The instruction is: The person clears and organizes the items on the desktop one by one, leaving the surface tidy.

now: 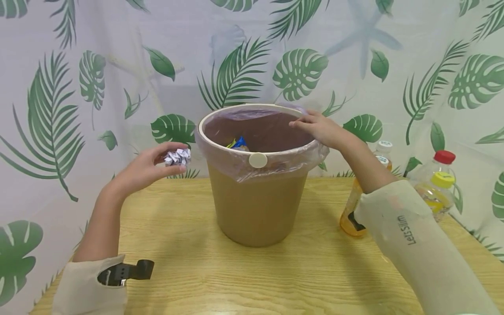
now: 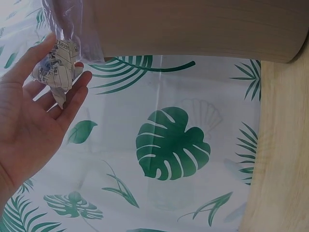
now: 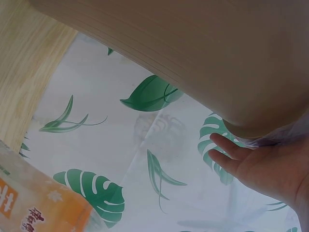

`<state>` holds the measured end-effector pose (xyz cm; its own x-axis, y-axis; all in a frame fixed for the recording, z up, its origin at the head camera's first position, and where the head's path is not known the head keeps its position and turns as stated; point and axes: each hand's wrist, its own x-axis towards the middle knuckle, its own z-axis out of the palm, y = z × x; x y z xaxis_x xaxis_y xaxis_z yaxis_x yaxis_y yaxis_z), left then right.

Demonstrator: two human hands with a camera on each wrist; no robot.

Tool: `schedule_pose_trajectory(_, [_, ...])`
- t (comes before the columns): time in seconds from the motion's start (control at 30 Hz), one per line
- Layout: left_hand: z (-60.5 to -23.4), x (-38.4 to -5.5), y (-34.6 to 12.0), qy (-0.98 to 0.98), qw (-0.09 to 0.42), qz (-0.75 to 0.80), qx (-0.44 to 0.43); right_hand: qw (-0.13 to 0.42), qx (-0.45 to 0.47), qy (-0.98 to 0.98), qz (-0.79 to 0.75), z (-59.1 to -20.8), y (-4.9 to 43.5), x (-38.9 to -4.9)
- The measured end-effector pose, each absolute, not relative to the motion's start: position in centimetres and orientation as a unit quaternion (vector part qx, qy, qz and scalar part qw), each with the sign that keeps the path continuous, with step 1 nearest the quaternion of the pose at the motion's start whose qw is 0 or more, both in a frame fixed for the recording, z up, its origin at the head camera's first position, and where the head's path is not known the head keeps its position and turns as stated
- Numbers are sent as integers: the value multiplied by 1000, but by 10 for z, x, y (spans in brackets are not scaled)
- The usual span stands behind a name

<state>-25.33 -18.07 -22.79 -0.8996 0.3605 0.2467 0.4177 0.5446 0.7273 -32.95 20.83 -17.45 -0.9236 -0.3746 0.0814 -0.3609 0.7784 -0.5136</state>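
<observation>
A brown trash bin (image 1: 257,205) lined with a thin purplish plastic bag (image 1: 232,168) stands upright on the wooden table. To its left, my left hand (image 1: 147,168) holds a crumpled ball of printed paper (image 1: 178,157) between thumb and fingers, a little below rim height. The same paper ball (image 2: 58,70) shows in the left wrist view, close to the bag's overhang. At the bin's right rim rests my right hand (image 1: 320,129), its fingers loosely extended over the opening. A blue and yellow wrapper (image 1: 238,143) lies inside the bin.
Right of the bin, an orange drink bottle (image 1: 350,214) stands partly behind the right sleeve. Bottles with a red cap (image 1: 445,156) and a yellow cap (image 1: 442,179) are farther right. A leaf-patterned curtain (image 1: 130,65) hangs behind the table (image 1: 189,271).
</observation>
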Motion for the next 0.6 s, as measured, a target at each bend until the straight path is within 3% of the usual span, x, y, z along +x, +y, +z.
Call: schedule_pose_trajectory(0.6, [-202, -255, -174, -878, 52, -424, -218, 11, -197, 944, -264, -174, 208, -329])
